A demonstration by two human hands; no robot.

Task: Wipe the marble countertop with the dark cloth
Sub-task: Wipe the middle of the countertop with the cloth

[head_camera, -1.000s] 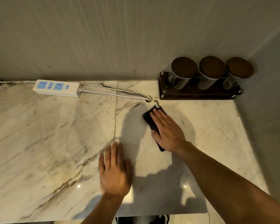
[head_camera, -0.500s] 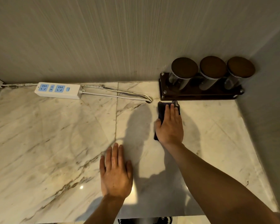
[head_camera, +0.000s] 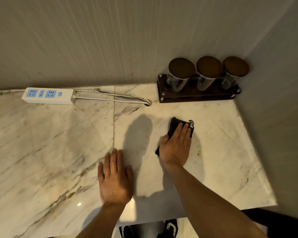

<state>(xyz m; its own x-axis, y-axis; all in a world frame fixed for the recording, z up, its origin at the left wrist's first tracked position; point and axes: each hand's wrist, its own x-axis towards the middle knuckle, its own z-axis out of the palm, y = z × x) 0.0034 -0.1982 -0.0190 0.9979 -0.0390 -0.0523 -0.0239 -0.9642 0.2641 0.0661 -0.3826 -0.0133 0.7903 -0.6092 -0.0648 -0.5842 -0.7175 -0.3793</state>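
Observation:
The marble countertop [head_camera: 41, 152] is white with brown veins and fills the lower view. A dark folded cloth [head_camera: 175, 125] lies flat on it right of centre, with a small white tag at its far right corner. My right hand [head_camera: 176, 146] presses flat on the cloth and covers most of it. My left hand [head_camera: 114, 177] rests palm down on the bare marble, fingers together, a hand's width left of the cloth and nearer to me.
A white power strip [head_camera: 48, 95] lies at the back left, its cables [head_camera: 113, 97] running to a hole [head_camera: 148, 104] in the marble. A dark wooden rack [head_camera: 196, 96] with three lidded glass jars [head_camera: 208, 71] stands in the back right corner. Walls close the back and right sides.
My right hand has slid the cloth from near the cable hole rightward along the rack, then back toward me. My left hand has stayed in place.

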